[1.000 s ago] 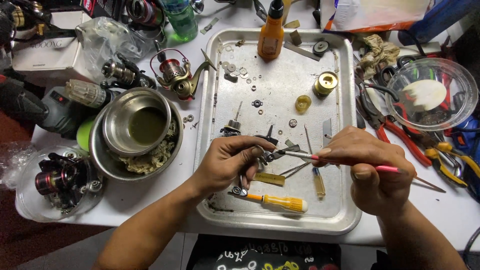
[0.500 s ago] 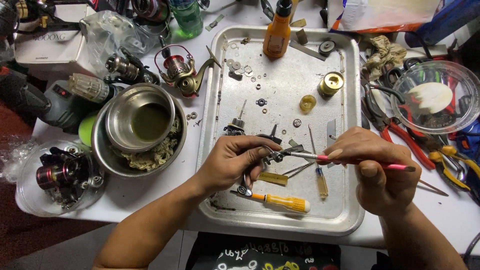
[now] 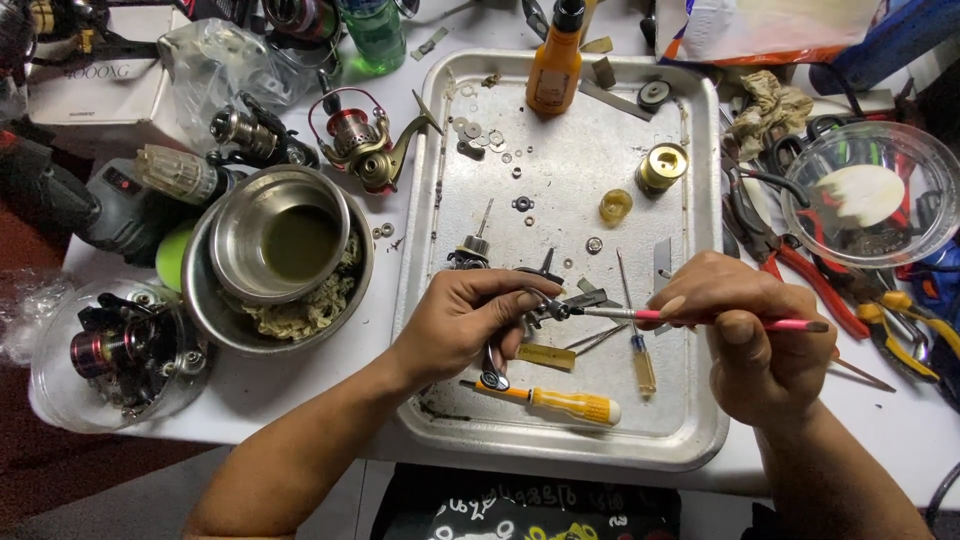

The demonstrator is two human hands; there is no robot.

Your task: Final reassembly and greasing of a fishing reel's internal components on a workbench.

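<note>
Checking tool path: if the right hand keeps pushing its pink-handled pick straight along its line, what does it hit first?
The right hand aims the pink-handled pick leftward; its tip already sits at the small dark metal part pinched by the left hand. Beyond, likely those fingers; depth unclear.

You are at a repair workbench for fishing reels: a metal tray (image 3: 690, 420) strewn with washers and screwdrivers fills the centre, dismantled reels (image 3: 360, 140) crowd the upper left, and pliers (image 3: 800, 265) lie at the right edge.
</note>
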